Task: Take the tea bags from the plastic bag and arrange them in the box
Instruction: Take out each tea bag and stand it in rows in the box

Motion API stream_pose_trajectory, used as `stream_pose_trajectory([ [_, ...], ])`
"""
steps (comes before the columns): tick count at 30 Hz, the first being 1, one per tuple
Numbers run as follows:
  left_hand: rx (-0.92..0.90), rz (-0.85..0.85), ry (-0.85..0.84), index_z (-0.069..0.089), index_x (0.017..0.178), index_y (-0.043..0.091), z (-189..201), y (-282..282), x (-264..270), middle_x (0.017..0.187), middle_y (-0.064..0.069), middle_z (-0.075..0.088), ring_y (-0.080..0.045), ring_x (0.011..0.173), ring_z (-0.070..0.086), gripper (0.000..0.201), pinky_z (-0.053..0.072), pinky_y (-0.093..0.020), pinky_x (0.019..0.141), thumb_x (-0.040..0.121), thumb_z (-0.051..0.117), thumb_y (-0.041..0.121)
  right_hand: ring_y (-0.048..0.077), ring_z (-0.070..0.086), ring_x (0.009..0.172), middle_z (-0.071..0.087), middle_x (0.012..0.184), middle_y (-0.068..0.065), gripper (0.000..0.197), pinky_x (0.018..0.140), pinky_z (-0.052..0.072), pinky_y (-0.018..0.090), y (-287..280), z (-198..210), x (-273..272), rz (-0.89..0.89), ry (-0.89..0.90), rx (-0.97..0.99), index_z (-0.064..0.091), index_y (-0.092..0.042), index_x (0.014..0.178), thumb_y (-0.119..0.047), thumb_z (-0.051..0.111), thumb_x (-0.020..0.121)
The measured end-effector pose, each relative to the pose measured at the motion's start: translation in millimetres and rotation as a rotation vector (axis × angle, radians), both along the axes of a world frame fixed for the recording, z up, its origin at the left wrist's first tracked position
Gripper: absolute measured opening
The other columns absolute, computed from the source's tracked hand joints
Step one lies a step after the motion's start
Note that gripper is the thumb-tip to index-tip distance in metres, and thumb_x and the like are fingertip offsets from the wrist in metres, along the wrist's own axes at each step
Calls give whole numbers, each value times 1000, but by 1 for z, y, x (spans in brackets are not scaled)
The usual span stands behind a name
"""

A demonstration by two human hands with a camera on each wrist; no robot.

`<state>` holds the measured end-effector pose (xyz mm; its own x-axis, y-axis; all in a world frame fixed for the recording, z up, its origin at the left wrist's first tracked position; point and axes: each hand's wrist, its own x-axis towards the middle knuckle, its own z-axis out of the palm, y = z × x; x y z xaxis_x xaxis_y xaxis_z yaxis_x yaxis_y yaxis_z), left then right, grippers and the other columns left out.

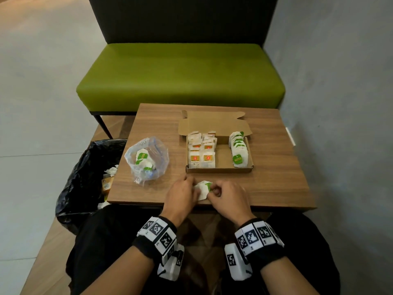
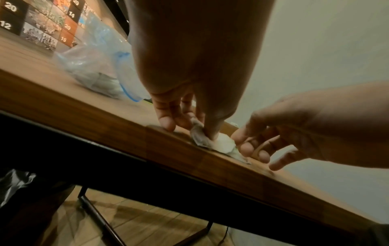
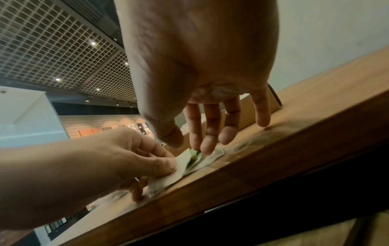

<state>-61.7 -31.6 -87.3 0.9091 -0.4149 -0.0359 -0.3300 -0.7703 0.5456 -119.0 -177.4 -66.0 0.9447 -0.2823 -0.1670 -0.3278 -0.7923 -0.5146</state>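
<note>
One white tea bag (image 1: 203,189) (image 2: 221,143) (image 3: 189,166) with a green tag lies near the front edge of the wooden table (image 1: 276,184). My left hand (image 1: 192,188) (image 2: 193,129) pinches its left end between thumb and fingers. My right hand (image 1: 213,191) (image 3: 189,146) holds the right end at the green tag. Just beyond is the cardboard box (image 1: 219,170), lid back. It holds two rows of red-tagged tea bags (image 1: 201,150) on the left and a row of green-tagged tea bags (image 1: 239,150) on the right. The clear plastic bag (image 1: 146,158) (image 2: 94,58) lies to the left with tea bags inside.
A black bin bag (image 1: 85,177) with rubbish stands beside the table's left edge. A green bench (image 1: 180,77) is behind the table and a grey wall (image 1: 340,103) runs along the right. There is a bare strip in the middle of the box between its rows.
</note>
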Motion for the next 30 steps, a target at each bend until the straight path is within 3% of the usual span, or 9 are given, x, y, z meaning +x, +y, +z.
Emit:
stream_pose_trajectory([
  [4, -98, 64, 53, 63, 96, 21, 3, 3, 0, 95, 5, 61, -12, 85, 58, 7, 38, -22, 69, 91, 64, 26, 8, 63, 92, 68, 86, -14, 19, 94, 49, 41, 1, -3, 5, -25, 13, 76, 70, -31, 99, -44, 69, 85],
  [8, -258, 78, 204, 64, 98, 23, 10, 8, 1, 87, 3, 64, -12, 79, 59, 11, 48, -26, 69, 89, 68, 27, 5, 62, 87, 64, 84, -17, 11, 89, 54, 42, -1, 3, 8, -49, -33, 260, 65, -35, 88, -31, 74, 85],
  [12, -324, 25, 272, 70, 99, 25, 20, 13, 5, 86, 2, 67, -10, 76, 58, 10, 44, -21, 67, 90, 68, 29, 9, 66, 83, 70, 86, -8, 12, 79, 60, 41, -7, 12, 14, -92, -123, 428, 70, -28, 87, -19, 76, 84],
  [17, -479, -18, 430, 70, 98, 17, 38, 20, 3, 87, 4, 70, -2, 77, 57, 10, 47, -14, 69, 95, 62, 23, 12, 71, 82, 75, 81, 2, 17, 79, 59, 30, -12, 33, 12, -100, -208, 671, 71, -16, 96, -6, 75, 83],
  [20, -603, -51, 510, 66, 104, 18, 42, 22, 2, 88, 6, 69, -5, 83, 61, 10, 49, -17, 73, 97, 58, 18, 15, 73, 82, 76, 80, 3, 17, 79, 59, 31, -14, 39, 12, -86, -233, 731, 72, -13, 96, -4, 75, 83],
  [23, -552, 1, 322, 51, 125, 25, 42, 20, -2, 107, 7, 61, -6, 94, 60, 35, 49, -16, 77, 93, 65, 23, 18, 72, 82, 75, 83, 2, 17, 77, 61, 32, -11, 38, 12, -119, -270, 712, 75, -18, 88, -1, 75, 82],
  [27, -331, -68, -72, 42, 130, 31, 43, 18, -16, 110, 16, 53, 1, 95, 53, 57, 46, -15, 80, 83, 72, 43, 12, 70, 78, 74, 83, 2, 20, 69, 58, 24, -1, 35, 11, -228, -301, 735, 74, -20, 83, 1, 72, 83],
  [30, -294, -65, -113, 52, 123, 25, 43, 12, -20, 107, 15, 57, 0, 93, 55, 47, 49, -20, 80, 83, 72, 43, 8, 71, 78, 75, 83, 1, 16, 64, 55, 19, 6, 36, 11, -262, -279, 822, 75, -17, 85, -1, 71, 85],
])
